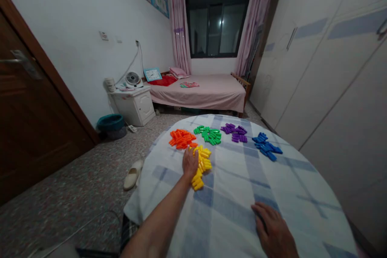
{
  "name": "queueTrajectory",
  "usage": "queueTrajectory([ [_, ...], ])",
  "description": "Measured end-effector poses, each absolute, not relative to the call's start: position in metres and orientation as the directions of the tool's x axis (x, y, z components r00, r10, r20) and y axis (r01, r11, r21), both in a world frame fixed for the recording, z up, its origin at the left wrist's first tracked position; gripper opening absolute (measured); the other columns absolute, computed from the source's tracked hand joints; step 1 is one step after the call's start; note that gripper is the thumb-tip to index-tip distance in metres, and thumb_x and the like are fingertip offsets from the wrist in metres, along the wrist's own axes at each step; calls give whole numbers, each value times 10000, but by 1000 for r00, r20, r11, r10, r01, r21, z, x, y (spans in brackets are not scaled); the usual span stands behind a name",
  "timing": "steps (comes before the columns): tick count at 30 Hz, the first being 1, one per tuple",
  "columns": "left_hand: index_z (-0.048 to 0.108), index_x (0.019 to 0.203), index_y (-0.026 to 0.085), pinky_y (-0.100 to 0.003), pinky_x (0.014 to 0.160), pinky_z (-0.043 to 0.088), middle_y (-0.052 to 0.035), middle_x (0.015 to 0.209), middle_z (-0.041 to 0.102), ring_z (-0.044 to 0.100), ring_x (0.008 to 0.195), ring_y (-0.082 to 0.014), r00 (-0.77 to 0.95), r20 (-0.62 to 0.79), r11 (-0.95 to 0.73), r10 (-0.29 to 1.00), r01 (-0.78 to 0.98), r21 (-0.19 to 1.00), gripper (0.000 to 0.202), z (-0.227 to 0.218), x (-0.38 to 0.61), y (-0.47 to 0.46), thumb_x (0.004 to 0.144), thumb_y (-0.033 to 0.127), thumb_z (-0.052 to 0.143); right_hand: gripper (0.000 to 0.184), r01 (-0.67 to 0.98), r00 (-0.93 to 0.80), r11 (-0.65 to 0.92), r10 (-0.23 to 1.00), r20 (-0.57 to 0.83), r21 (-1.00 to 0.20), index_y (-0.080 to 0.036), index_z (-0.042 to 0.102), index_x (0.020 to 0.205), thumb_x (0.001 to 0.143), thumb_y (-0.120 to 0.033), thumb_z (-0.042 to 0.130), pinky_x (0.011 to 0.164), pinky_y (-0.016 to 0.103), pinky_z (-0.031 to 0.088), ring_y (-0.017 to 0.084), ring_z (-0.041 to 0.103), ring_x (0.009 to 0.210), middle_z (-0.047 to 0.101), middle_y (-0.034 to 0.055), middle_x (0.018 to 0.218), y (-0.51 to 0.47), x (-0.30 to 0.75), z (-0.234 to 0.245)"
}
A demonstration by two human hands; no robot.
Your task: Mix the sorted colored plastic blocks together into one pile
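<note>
My left hand [190,163] reaches over the left side of a pile of small yellow plastic pieces [205,164], fingertips touching its upper edge. Its fingers look bent but apart, with no held piece visible. Just beyond lies a heap of orange pieces [181,139], a stray one near my fingertips. Low on the right, my right hand [275,229] rests on the tablecloth [232,185], fingers stretched out and thumb apart, away from every pile. Further back are green pieces [209,134], purple pieces [235,132] and, at the right, blue pieces [266,146].
The round table carries a white and blue checked cloth. Past it stand a pink-covered bed [208,88] and a white cabinet [134,105] with a fan [133,80]. A bin [111,125] and a slipper [131,176] are on the floor at left. Wardrobes [317,68] line the right.
</note>
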State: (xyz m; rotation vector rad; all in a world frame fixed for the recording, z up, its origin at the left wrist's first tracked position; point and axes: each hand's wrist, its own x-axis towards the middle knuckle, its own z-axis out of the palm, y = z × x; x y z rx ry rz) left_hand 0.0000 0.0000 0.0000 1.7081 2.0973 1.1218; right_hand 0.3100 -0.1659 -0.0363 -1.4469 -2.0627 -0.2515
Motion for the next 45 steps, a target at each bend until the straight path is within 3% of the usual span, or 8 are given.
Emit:
queueTrajectory([
  [6, 564, 1224, 165, -350, 1103, 328, -112, 1303, 558, 444, 1281, -212, -93, 276, -140, 957, 683, 717, 399, 13, 76, 14, 901, 330, 395, 263, 903, -230, 391, 787, 573, -175, -218, 650, 1037, 877, -261, 446, 864, 372, 527, 212, 628, 984, 676, 57, 1061, -167, 308, -30],
  [9, 522, 1276, 150, -346, 1136, 277, -107, 1370, 499, 384, 1326, -194, -38, 307, -207, 951, 663, 720, 445, 20, 76, 7, 926, 352, 335, 261, 903, -215, 382, 798, 563, -196, -212, 650, 1034, 882, -257, 442, 865, 372, 523, 212, 624, 986, 674, 62, 1063, -168, 306, -28],
  [20, 519, 1240, 143, -466, 1136, 267, -156, 1412, 422, 326, 1358, -245, -156, 361, -177, 919, 655, 735, 413, -25, 38, -60, 927, 336, 330, 294, 881, -121, 313, 874, 471, -354, -202, 650, 1060, 857, -240, 441, 955, 384, 439, 216, 588, 1048, 657, 77, 1111, -174, 299, -27],
  [25, 497, 1272, 169, -484, 1160, 212, -125, 1454, 376, 228, 1406, -249, -86, 376, -247, 923, 615, 748, 415, -29, 85, -60, 919, 344, 364, 300, 829, -109, 198, 974, 197, -523, -228, 675, 980, 838, -345, 440, 894, 380, 466, 228, 610, 1001, 675, 61, 1058, -153, 297, 5],
  [28, 503, 1277, 172, -467, 1163, 214, -128, 1445, 388, 259, 1394, -247, -120, 390, -257, 913, 574, 778, 428, -19, 96, -46, 921, 369, 370, 362, 745, -37, 89, 995, 93, -661, -212, 676, 985, 829, -416, 422, 855, 357, 483, 217, 634, 950, 691, 60, 1029, -116, 294, 26],
  [35, 524, 1237, 166, -451, 1160, 199, -124, 1400, 431, 283, 1376, -229, -352, 554, -244, 754, 632, 735, 449, 13, -9, 17, 928, 415, 316, 484, 639, 239, 31, 942, 237, -769, -133, 633, 1081, 800, -419, 362, 849, 397, 474, 237, 624, 896, 633, 134, 1125, -30, 277, 21],
  [40, 559, 1163, 171, -493, 1161, 153, -124, 1361, 480, 283, 1373, -268, -426, 480, -150, 767, 608, 780, 452, 16, -118, 62, 870, 463, 378, 517, 737, 301, 33, 879, 371, -675, -76, 600, 1128, 822, -383, 318, 963, 447, 399, 282, 533, 1053, 612, 159, 1117, -7, 271, -1],
  [45, 646, 1008, 208, -463, 1119, 265, -114, 1168, 631, 448, 1268, -279, -353, 407, -163, 842, 553, 817, 414, 19, -164, 89, 787, 518, 484, 469, 781, 223, 95, 881, 418, -617, -110, 599, 1112, 850, -399, 338, 932, 414, 423, 255, 556, 1002, 623, 136, 1084, 0, 280, -19],
])
